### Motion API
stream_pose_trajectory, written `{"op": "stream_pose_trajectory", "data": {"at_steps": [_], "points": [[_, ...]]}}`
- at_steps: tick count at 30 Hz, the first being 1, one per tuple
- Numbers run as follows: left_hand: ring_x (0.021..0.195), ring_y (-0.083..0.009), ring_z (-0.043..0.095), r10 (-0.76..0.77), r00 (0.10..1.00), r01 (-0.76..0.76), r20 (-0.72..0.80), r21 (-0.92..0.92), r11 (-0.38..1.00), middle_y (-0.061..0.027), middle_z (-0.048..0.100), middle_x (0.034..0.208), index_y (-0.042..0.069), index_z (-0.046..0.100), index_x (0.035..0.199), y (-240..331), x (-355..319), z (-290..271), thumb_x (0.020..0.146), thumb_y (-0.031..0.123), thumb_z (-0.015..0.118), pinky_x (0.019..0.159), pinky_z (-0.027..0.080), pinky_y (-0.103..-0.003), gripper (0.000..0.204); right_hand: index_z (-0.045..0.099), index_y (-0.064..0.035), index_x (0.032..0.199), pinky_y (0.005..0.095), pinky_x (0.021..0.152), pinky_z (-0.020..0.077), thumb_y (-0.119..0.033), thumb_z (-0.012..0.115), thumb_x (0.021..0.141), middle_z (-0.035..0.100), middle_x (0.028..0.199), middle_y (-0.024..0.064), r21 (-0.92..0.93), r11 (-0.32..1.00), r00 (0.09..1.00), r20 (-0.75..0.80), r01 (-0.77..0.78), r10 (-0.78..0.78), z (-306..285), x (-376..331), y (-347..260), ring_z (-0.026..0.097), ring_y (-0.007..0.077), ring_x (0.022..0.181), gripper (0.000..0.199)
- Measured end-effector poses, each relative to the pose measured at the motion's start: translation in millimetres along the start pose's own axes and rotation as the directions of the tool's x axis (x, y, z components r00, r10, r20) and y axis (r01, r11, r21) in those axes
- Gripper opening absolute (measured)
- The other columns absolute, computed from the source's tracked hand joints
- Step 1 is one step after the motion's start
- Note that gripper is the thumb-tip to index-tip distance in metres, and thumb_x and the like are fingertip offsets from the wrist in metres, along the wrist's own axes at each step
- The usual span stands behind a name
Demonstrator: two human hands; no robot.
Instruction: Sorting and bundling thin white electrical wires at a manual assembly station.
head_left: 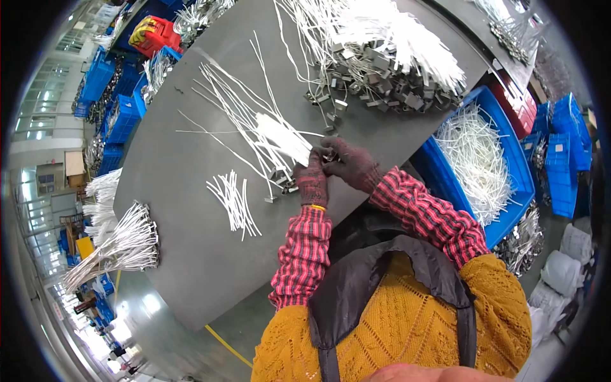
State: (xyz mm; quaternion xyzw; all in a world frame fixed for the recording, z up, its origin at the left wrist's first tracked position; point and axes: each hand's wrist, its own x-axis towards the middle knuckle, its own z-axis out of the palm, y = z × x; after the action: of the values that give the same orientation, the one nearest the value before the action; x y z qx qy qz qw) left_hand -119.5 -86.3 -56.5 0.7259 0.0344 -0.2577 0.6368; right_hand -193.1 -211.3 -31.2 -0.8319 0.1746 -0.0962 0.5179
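Note:
Both my hands wear dark, reddish gloves and meet at the near edge of a grey table. My left hand is closed on the near end of a bundle of white-sleeved wires, whose thin wires fan out toward the far left. Close against it, the fingers of my right hand are pinched together. What they grip is too small and hidden to make out. Small metal parts on wire ends lie beside my left hand. To its left is a loose group of short white tubes.
A large heap of white wires with metal blocks covers the table's far right. At right stands a blue bin of white tubes. Another wire bundle hangs over the left edge. Blue crates and a red container stand beyond.

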Motion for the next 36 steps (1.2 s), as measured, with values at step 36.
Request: {"op": "stream_pose_trajectory", "data": {"at_steps": [36], "points": [[0.076,-0.0274,0.068,-0.189,0.968,0.245,0.165,-0.779,0.577,-0.0100,0.071,0.093,0.008,0.062,0.102,-25,48,90,0.100,0.035,0.054,0.066,0.055,-0.039,0.028,0.070,-0.0042,0.107,0.0292,0.052,0.0461,-0.012,0.062,0.081,0.066,0.075,0.0061,0.247,0.490,0.435,-0.245,-0.836,0.866,-219,-398,91,0.056,0.0130,0.056,0.028]]}}
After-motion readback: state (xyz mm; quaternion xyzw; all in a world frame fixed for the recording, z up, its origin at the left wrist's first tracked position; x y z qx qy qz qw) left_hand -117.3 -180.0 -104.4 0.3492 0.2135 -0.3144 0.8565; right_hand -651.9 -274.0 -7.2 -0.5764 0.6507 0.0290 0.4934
